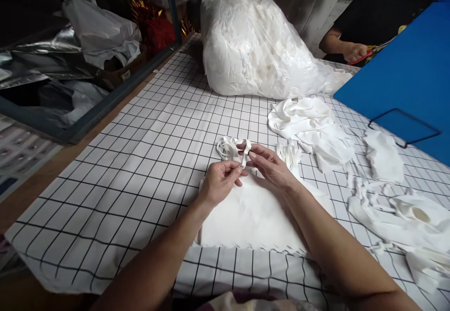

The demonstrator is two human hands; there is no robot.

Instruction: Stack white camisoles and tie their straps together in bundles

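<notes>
Between my two hands is a narrow white strap (247, 147), bent into a loop with a small fitting on it. My left hand (222, 179) pinches its lower end between thumb and fingers. The upper part is held by my right hand (269, 164), fingers closed round it. Just behind my left hand lies a loose coil of white straps (227, 148). Below both hands a flat white cloth piece (246, 217) with a wavy front edge is spread on the table. A small bundle of white strips (288, 155) sits beyond my right hand.
A big clear bag of white material (256, 43) stands at the back of the checked tablecloth (133, 175). Crumpled white fabric (312, 123) and more white pieces (415, 217) lie to the right. A blue board (404, 76) leans in there. Beyond it a person's hand (355, 52) holds something red.
</notes>
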